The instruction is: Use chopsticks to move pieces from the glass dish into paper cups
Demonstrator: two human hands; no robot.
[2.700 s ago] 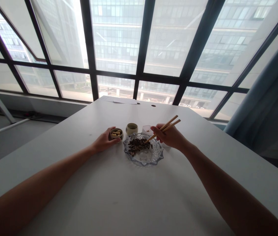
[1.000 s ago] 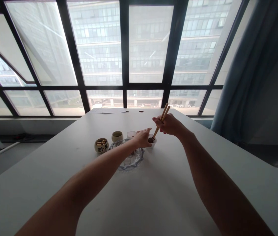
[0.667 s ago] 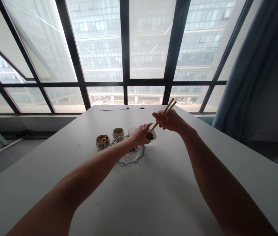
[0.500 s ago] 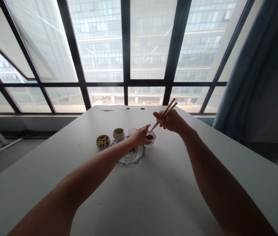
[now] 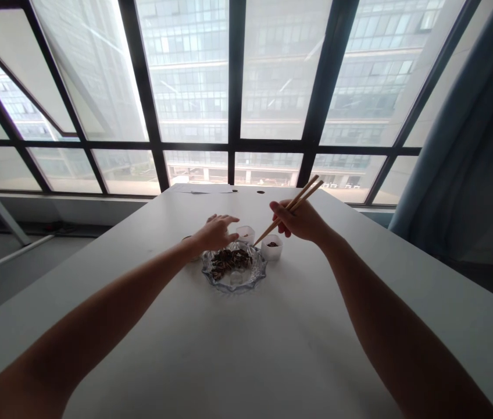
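My right hand [image 5: 297, 220] grips a pair of wooden chopsticks [image 5: 292, 205], their tips pointing down and left over the right rim of a scalloped glass dish [image 5: 255, 278]. Dark striped seeds [image 5: 231, 260], probably sunflower seeds, lie heaped in the dish. Just right of the dish stands a small white translucent cup [image 5: 272, 251] with dark bits inside. Behind the dish is a second white cup [image 5: 246, 231] holding something small. My left hand [image 5: 215, 233] hovers behind the dish's left side, fingers spread, with nothing seen in it. It mostly hides a round pot [image 5: 189, 240].
The white table [image 5: 246, 349] reaches toward a wide window with dark frames. Paper sheets [image 5: 203, 188] and two dark holes lie at its far edge. A blue curtain [image 5: 451, 151] hangs at the right, and a white metal frame [image 5: 4, 212] stands at the left.
My left hand has moved left, away from the right cup, uncovering the seeds. The chopstick tips have swung left from that cup to the dish rim. The view has shifted slightly.
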